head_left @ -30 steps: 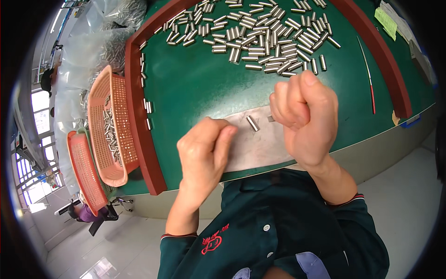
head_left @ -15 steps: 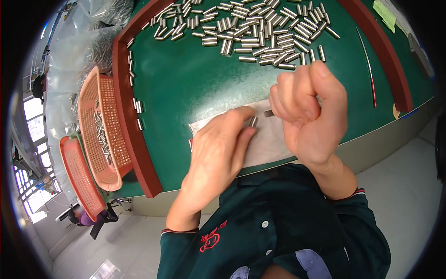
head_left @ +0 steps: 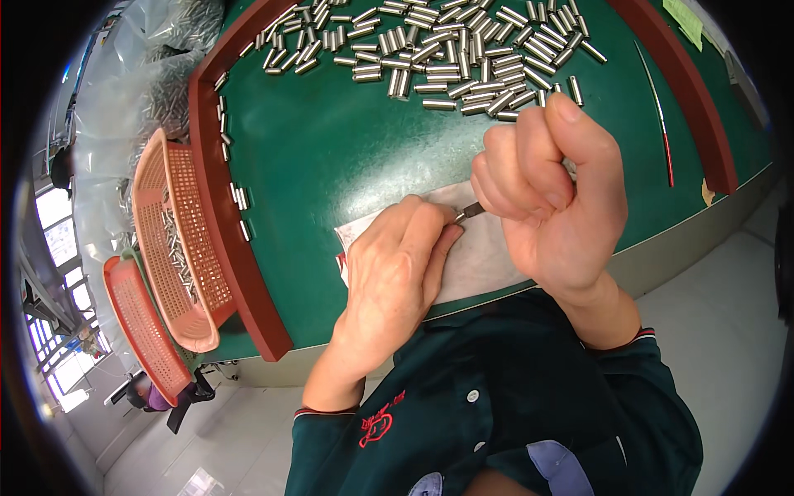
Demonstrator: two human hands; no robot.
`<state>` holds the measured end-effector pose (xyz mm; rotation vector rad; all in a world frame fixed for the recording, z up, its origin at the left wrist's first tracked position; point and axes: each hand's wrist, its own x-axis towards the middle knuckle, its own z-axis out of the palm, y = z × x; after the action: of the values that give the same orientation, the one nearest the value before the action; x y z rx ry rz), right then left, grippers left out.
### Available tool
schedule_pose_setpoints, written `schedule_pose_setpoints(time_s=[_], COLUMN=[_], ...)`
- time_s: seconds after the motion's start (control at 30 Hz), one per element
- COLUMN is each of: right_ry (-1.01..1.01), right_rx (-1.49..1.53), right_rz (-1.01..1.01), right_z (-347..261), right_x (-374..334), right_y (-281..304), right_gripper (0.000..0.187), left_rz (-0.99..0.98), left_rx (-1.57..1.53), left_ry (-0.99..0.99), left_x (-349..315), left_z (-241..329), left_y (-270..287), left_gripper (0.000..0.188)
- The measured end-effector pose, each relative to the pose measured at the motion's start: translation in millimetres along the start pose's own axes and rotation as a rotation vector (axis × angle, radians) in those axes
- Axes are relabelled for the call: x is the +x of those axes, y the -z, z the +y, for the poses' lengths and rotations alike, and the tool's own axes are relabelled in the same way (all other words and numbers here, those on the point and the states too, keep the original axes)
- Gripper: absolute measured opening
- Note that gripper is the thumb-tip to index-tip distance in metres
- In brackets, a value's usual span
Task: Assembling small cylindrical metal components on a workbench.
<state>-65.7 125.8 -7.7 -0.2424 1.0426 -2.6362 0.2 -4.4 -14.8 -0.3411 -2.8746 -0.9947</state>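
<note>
The fingers (head_left: 426,227) of the left hand (head_left: 395,269) are drawn narrow, thumb and forefinger pinching a small metal cylinder (head_left: 459,219) near the middle of the frame, most of it hidden behind the fingertips. The right hand (head_left: 552,186), just right of it, is curled into a fist around a dark tool (head_left: 474,210); only a short end pokes out toward the lower left, meeting or nearly meeting the cylinder's visible end, and I cannot tell whether they touch. To work well here, I would judge, the pinch should sit back from that end, and the tool should be lined up with the cylinder's axis so that it does not skid toward the thumb; resting the left hand on the cloth (head_left: 475,264) should help steadiness. The cloth looks soft, matt and greyish, slightly smudged, against the smooth green tabletop (head_left: 306,165), which throws back a pale glare. In the upper middle lies a loose heap of cylinders (head_left: 451,58), bright, straight-sided and likely quick to roll. Raised red-brown rails (head_left: 222,207) edge the work area; left of them, an orange basket (head_left: 203,248) of perforated plastic holds more small metal pieces, beside cloudy, creased plastic bags (head_left: 107,124).
</note>
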Motion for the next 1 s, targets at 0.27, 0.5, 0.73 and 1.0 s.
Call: schedule_pose_setpoints(time_s=[0.27, 0.5, 0.73, 1.0], right_ry=[0.009, -0.014, -0.012, -0.028], right_rx=[0.0, -0.028, -0.042, -0.063], right_rz=[0.009, -0.02, -0.023, -0.009], right_z=[0.9, 0.8, -0.3, -0.6], right_x=[-1.5, -1.3, -1.0, -1.7], right_y=[0.0, 0.0, -1.7, -2.6], right_gripper=[0.041, 0.042, 0.042, 0.043], left_rz=[0.0, 0.004, -0.008, -0.003], left_rx=[-0.045, -0.056, -0.059, -0.012], left_ry=[-0.001, -0.008, -0.006, -0.027], left_x=[1.8, 2.5, 2.9, 2.5], left_z=[-4.6, -5.2, -5.9, -5.3], left_y=[1.0, 1.6, 2.8, 2.8], left_gripper=[0.01, 0.011, 0.01, 0.01])
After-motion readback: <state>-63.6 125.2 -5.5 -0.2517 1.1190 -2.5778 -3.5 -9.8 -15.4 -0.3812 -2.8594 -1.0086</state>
